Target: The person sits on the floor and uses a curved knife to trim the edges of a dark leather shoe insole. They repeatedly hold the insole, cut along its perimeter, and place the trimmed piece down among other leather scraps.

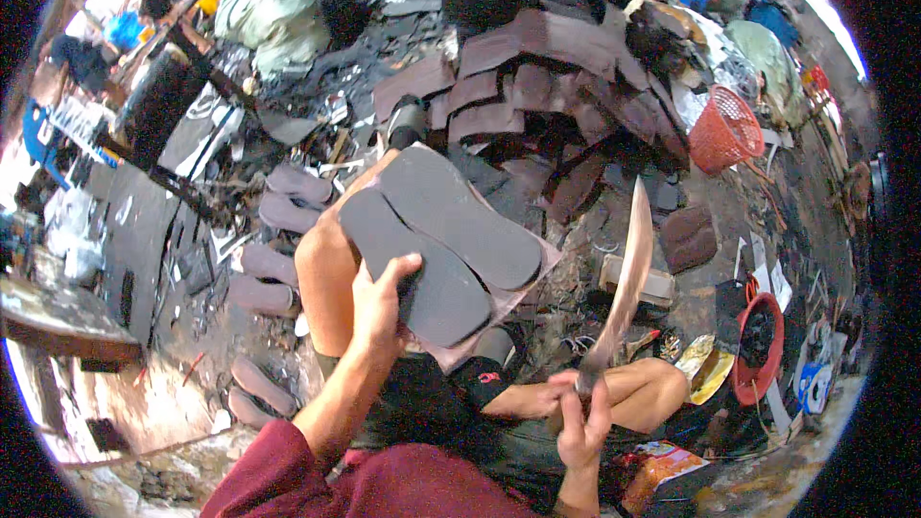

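My left hand [380, 305] grips the near edge of a sheet [545, 267] with a pinkish edge, thumb on top. On it lie two dark grey shoe soles, a farther sole [465, 216] and a nearer sole [427, 278], side by side with a narrow gap between them. The sheet rests over my raised left leg. To the right, my right hand [581, 422] is closed around the handle of a long, curved knife [629, 278]. Its blade points up and away, apart from the soles.
Several pairs of grey soles [264, 280] lie on the floor at left. Ahead is a heap of dark brownish sheets [547, 86]. At right are a red mesh basket [705, 149], a red basin [744, 364] and a yellow dish [710, 379]. A wooden bench [62, 317] stands far left.
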Tool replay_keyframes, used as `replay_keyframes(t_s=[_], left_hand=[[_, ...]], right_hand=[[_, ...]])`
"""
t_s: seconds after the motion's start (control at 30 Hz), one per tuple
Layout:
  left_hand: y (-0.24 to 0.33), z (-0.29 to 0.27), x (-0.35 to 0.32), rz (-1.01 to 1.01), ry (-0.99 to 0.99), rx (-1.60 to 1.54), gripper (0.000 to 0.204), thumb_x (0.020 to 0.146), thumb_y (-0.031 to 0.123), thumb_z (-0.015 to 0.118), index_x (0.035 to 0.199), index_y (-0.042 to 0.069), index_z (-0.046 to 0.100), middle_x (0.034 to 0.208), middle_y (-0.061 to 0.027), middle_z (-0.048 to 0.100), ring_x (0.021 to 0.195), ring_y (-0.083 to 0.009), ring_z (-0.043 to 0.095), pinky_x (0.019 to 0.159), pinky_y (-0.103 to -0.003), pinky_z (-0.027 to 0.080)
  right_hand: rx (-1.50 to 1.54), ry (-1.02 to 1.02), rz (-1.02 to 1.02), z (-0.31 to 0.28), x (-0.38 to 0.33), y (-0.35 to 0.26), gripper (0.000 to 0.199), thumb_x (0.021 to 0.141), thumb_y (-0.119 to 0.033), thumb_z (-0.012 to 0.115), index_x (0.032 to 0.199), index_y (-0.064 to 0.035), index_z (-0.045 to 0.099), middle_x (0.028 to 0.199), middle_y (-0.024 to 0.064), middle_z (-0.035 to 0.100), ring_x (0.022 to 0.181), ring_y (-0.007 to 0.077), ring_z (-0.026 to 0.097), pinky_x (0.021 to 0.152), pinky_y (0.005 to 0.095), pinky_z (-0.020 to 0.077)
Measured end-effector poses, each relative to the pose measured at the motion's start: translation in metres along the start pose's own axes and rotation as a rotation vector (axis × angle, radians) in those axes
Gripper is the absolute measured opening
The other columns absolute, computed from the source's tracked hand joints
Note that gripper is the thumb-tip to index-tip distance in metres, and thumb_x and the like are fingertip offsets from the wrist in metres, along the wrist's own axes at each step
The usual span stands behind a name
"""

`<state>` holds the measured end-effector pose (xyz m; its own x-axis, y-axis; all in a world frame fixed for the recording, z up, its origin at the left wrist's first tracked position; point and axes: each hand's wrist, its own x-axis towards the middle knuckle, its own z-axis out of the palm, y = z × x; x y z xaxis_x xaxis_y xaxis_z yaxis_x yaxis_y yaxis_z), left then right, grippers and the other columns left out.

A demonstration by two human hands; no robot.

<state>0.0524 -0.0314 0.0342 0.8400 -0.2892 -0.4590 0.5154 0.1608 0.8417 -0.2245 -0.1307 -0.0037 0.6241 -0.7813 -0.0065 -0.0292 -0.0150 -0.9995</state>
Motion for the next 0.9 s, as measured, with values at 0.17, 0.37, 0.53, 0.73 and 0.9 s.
replay_keyframes(t_s=[0.17,0.37,0.53,0.73,0.9], left_hand=[[0.01,-0.011,-0.003,-0.047,-0.026,-0.007,0.046,0.08,0.012,0.071,0.121,0.002,0.052,0.105,-0.0095,0.061,0.091,-0.0201,0.062,0.078,-0.037,0.055],[0.006,-0.011,-0.002,-0.033,-0.058,0.089,0.045,0.081,0.018,0.066,0.122,0.004,0.056,0.102,-0.0043,0.063,0.09,-0.0171,0.06,0.082,-0.032,0.048],[0.006,-0.022,-0.006,0.008,-0.082,0.102,0.052,0.078,0.009,0.07,0.126,0.001,0.051,0.108,-0.0096,0.061,0.091,-0.0195,0.062,0.079,-0.033,0.054],[0.001,-0.028,-0.006,-0.021,-0.133,0.08,0.06,0.076,0.007,0.071,0.131,0.001,0.048,0.109,-0.0099,0.061,0.095,-0.0207,0.061,0.083,-0.034,0.053],[0.002,-0.041,-0.004,-0.046,-0.158,0.183,0.065,0.073,0.007,0.072,0.132,0.002,0.046,0.11,-0.01,0.061,0.097,-0.0205,0.061,0.086,-0.035,0.052]], right_hand=[[-0.483,-0.252,-0.142,-0.036,-0.037,0.001,0.032,0.098,-0.022,0.052,0.119,0.0008,0.059,0.084,0.0155,0.064,0.068,0.0281,0.061,0.062,0.038,0.0503],[-0.561,-0.277,-0.112,-0.043,-0.044,0.001,0.029,0.094,-0.017,0.054,0.117,-0.0018,0.063,0.079,0.0167,0.061,0.061,0.0312,0.057,0.057,0.0376,0.0471],[-0.557,-0.352,-0.115,-0.012,-0.017,-0.002,0.031,0.089,0.0,0.053,0.119,0.0017,0.061,0.096,0.0217,0.066,0.081,0.0361,0.066,0.074,0.0375,0.0516],[-0.634,-0.346,-0.193,0.038,0.01,0.016,0.031,0.083,-0.001,0.058,0.113,-0.0014,0.063,0.082,0.0156,0.063,0.071,0.0368,0.063,0.061,0.0421,0.051],[-0.541,-0.408,-0.128,0.049,0.026,0.028,0.023,0.072,-0.007,0.058,0.094,-0.0036,0.061,0.074,0.0145,0.061,0.068,0.0365,0.062,0.06,0.0434,0.0499]])
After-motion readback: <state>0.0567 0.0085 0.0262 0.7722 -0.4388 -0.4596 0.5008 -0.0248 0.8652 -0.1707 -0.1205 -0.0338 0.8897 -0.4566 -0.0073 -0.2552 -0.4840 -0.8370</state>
